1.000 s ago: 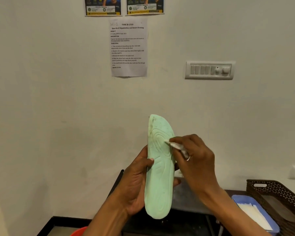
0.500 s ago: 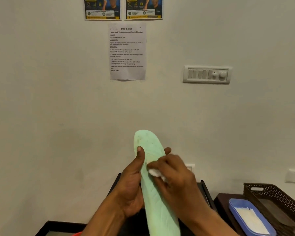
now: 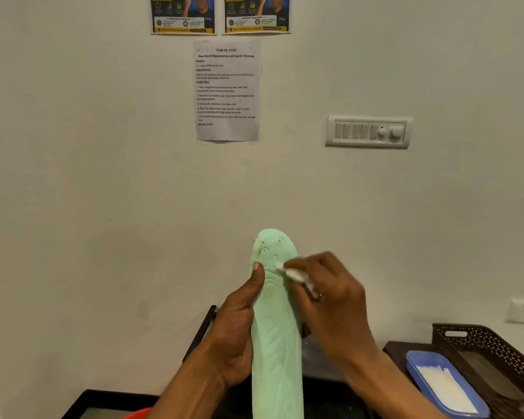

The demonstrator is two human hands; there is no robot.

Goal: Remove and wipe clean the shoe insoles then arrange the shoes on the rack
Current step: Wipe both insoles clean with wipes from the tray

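Insole: A pale green insole (image 3: 277, 343) stood upright low in the middle of the view, in front of a plain wall. Its toe end pointed up, with small dark specks there, and its lower end ran off the bottom edge.
Left hand: The left hand (image 3: 236, 334) gripped the insole from its left side. The thumb pressed on the face and the other fingers were hidden behind it.
Right hand: The right hand (image 3: 330, 294) had curled fingers pinching a small white wipe (image 3: 294, 275). A ring (image 3: 320, 295) showed on one finger.
Wipe: It touched the insole's face just below the toe, beside the left thumb.
Lower right: A blue tray (image 3: 411, 365) holding white sheets sat just beside a brown perforated basket (image 3: 481, 337).
Wall: A printed sheet (image 3: 227, 90) headed "TASK ID: 2723" hung below two posters (image 3: 183, 13), and a switch panel (image 3: 368, 132) was to its right.
Under the hands: A dark frame (image 3: 206, 328) was partly hidden.
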